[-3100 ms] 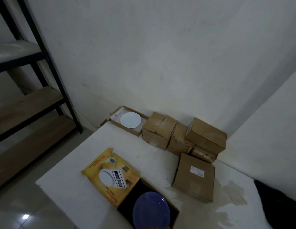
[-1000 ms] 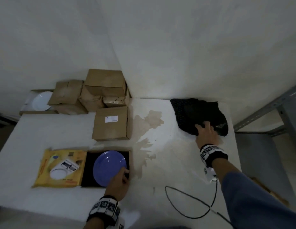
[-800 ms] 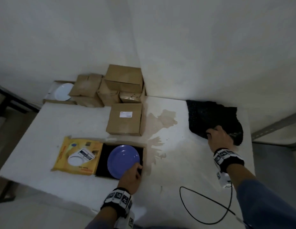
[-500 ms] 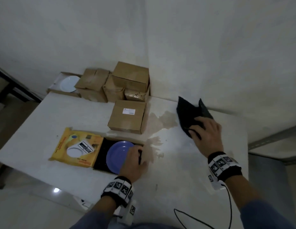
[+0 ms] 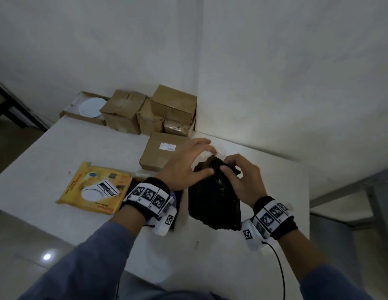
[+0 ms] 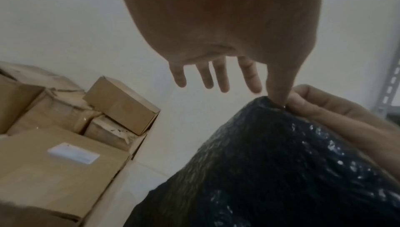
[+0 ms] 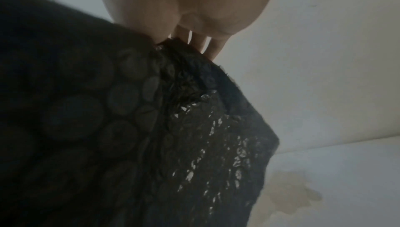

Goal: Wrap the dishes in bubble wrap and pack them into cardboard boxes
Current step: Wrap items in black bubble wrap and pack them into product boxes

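Note:
A black sheet of bubble wrap [image 5: 214, 198] hangs bunched above the white table [image 5: 58, 152], in front of me. My right hand [image 5: 229, 167] pinches its top edge between thumb and fingers. My left hand [image 5: 201, 159] is beside it with fingers spread straight, and its thumb tip touches the same edge. The left wrist view shows that thumb on the bubble wrap [image 6: 270, 170] next to the right hand [image 6: 314, 100]. In the right wrist view the bubble wrap [image 7: 151, 128] fills the left side. The blue plate is hidden behind my left wrist, in its black box [image 5: 178, 204].
A white plate [image 5: 90, 107] lies in an open box at the back left. Several closed cardboard boxes [image 5: 173, 105] are stacked in the corner, with a flat labelled box [image 5: 160, 152] in front. A yellow scale package [image 5: 95, 189] lies left. A metal shelf [image 5: 351, 191] stands to the right.
My right hand lifted the bubble wrap from the table's far right corner and brought it in front of me. My left hand left the blue plate and rose to the wrap's top edge.

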The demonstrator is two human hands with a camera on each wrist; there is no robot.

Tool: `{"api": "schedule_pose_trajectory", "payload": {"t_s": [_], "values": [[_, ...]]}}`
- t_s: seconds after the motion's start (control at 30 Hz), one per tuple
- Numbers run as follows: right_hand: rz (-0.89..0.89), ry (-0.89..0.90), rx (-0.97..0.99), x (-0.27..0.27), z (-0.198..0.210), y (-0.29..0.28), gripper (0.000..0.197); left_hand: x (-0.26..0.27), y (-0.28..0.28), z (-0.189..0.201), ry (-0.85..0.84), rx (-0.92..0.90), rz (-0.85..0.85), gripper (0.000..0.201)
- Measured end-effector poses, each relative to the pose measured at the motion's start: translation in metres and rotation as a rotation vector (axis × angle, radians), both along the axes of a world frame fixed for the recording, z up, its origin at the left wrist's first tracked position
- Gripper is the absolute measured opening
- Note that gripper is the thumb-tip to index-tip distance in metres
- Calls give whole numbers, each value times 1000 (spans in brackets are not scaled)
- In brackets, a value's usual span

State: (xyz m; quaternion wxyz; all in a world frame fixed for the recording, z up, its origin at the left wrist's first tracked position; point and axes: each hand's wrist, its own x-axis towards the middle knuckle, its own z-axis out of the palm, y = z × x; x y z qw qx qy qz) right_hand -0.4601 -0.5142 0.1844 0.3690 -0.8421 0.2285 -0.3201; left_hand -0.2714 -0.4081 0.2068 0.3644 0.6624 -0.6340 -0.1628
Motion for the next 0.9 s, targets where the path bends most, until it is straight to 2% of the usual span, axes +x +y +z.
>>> {"api": "schedule_pose_trajectory", "payload": {"t_s": [0.07,0.13,0.2,0.3,0.37,0.47,0.53,0.6,0.67,0.73,0.77,0.83,0.9], "values": [[55,9,3,5,1,5,2,-1,4,6,87,61,-76,59],[87,33,-11,10,1,9,7,-2,5,6,161,108,-97,53],[90,92,18,14,5,13,14,1,3,6,95,96,-50,42],[39,299,125,22,5,16,29,6,2,7,-123,3,39,42],[-69,395,147,27,0,18,22,3,6,3,-138,-50,115,40],[-273,366,198,32,-6,19,4,-3,20,-7,62,104,320,44],[-374,282,340,33,-10,21,5,-4,28,-19,184,280,506,51],[-410,184,468,34,-13,23,9,-5,34,-31,356,375,647,61],[-417,134,528,32,-17,25,13,-7,40,-36,713,407,705,64],[-429,111,563,29,-23,26,18,-10,43,-38,1089,403,713,59],[-438,105,581,26,-25,27,21,-11,43,-40,1177,384,707,53],[-441,77,635,20,-29,26,26,-8,41,-44,1146,270,683,37],[-411,-3,701,14,-29,26,19,-6,40,-42,1082,147,649,28]]}}
